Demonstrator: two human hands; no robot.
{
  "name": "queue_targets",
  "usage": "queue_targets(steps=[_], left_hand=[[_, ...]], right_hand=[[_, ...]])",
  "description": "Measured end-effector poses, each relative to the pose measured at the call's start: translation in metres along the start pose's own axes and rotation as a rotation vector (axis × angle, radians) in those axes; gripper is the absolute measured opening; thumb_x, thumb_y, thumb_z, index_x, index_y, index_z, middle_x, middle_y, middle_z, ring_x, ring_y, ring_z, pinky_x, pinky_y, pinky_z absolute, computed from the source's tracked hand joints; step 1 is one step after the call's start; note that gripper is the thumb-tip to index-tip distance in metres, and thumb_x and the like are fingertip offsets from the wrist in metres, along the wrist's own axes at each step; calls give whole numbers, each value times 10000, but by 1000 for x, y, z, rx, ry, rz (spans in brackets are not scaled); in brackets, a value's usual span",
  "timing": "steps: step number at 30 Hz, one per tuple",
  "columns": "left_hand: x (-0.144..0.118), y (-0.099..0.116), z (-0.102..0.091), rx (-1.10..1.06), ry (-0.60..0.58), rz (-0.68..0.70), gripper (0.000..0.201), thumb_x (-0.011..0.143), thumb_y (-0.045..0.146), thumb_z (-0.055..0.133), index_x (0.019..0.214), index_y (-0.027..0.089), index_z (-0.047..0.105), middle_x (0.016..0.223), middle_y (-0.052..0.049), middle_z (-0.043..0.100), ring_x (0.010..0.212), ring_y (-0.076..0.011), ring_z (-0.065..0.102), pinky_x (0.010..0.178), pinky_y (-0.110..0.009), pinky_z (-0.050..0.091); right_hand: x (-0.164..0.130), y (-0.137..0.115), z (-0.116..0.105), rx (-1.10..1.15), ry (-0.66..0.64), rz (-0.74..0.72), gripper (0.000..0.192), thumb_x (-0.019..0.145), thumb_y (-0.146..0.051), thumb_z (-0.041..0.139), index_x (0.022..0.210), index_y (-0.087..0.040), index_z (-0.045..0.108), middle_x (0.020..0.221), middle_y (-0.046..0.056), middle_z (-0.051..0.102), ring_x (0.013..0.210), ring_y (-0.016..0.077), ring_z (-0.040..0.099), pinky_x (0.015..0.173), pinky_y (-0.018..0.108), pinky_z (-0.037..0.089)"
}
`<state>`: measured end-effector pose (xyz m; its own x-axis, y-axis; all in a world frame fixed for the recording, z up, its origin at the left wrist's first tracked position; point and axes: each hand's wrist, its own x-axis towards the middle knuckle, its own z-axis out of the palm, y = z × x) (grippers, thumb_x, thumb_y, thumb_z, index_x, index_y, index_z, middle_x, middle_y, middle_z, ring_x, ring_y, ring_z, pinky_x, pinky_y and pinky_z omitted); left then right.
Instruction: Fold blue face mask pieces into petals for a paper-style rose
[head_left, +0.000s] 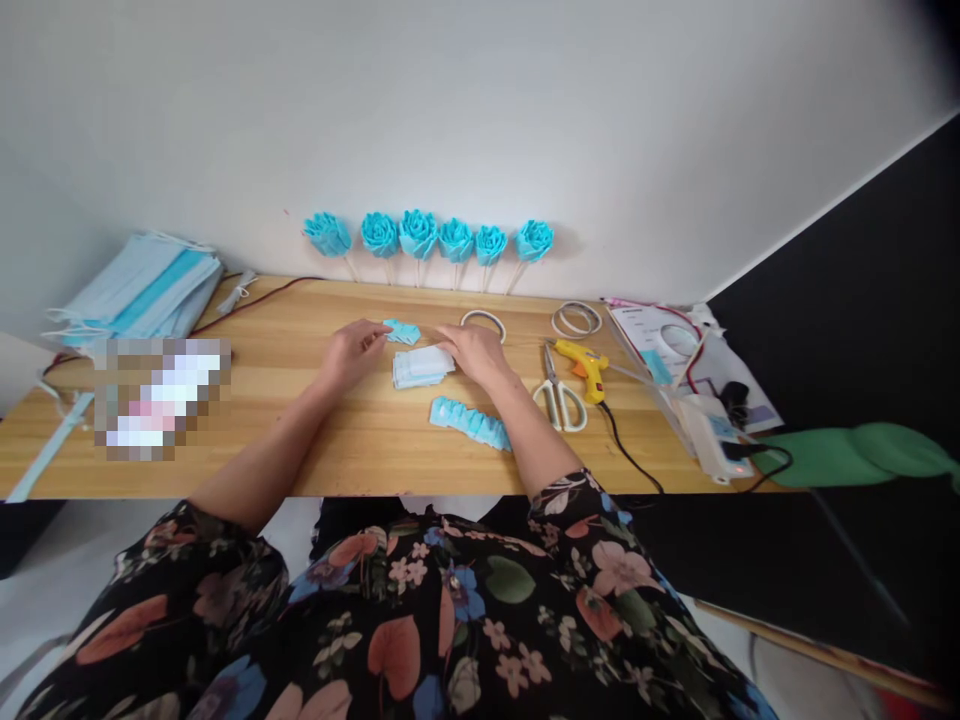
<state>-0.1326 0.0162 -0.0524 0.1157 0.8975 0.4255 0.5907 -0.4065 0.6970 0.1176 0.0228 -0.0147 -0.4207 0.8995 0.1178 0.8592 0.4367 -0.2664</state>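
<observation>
My left hand [354, 352] is at the middle of the table, its fingertips closed on the edge of some folded light-blue mask fabric [403, 332]. Across from it, my right hand [478, 352] reaches over the right end of a stack of cut white and blue mask pieces [420, 368]. Its fingers are stretched out and touch the stack's corner; whether they pinch a sheet is unclear. Nearer to me lies a row of folded blue pieces [469, 422], partly under my right forearm. Behind my right hand rests a roll of tape [484, 316].
Several blue fabric roses [418, 233] on sticks lean against the wall. Scissors [553, 390], a yellow glue gun [586, 367], another tape roll [576, 308] and a power strip [712, 440] lie right. Face masks [142, 285] are piled left, behind a blurred object [165, 400].
</observation>
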Motion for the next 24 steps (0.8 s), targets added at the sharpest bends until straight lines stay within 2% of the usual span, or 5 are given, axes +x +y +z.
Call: queue_targets(steps=[5, 11, 14, 20, 24], left_hand=[[8, 18, -4, -97, -26, -66, 331, 852, 406, 603, 1021, 175, 769, 965, -97, 767, 808, -195, 659, 736, -322, 497], [24, 64, -16, -567, -317, -179, 698, 783, 439, 771, 1406, 201, 566, 1270, -150, 709, 1150, -276, 672, 917, -375, 536], [24, 78, -6, -815, -450, -329, 786, 730, 388, 834, 1433, 207, 533, 1219, -159, 724, 1070, -280, 709, 853, -377, 572], [19, 85, 30, -976, -244, -523, 540, 612, 213, 857, 1114, 159, 665, 952, -74, 758, 748, -201, 727, 655, -312, 577], [15, 84, 35, -967, -123, -540, 426, 638, 232, 818, 1019, 152, 646, 811, -56, 744, 609, -165, 684, 552, -274, 509]], right_hand=[[-3, -1, -9, 63, 47, -32, 359, 975, -304, 574, 1315, -249, 674, 1126, 104, 775, 1029, 264, 696, 838, 335, 457], [-10, -2, -35, 512, 146, -124, 411, 950, -304, 589, 1358, -284, 630, 974, -3, 777, 822, 156, 674, 778, 274, 473], [-14, 1, -45, 630, 202, -108, 424, 929, -302, 595, 1347, -244, 635, 930, -4, 763, 780, 143, 655, 747, 257, 477], [-23, 11, -45, 596, 275, 2, 426, 967, -328, 499, 1361, -213, 613, 1019, 39, 770, 809, 161, 675, 798, 283, 509], [-31, 15, -27, 567, 340, -8, 432, 975, -289, 447, 1391, -240, 554, 1256, 80, 718, 1112, 197, 671, 915, 315, 523]])
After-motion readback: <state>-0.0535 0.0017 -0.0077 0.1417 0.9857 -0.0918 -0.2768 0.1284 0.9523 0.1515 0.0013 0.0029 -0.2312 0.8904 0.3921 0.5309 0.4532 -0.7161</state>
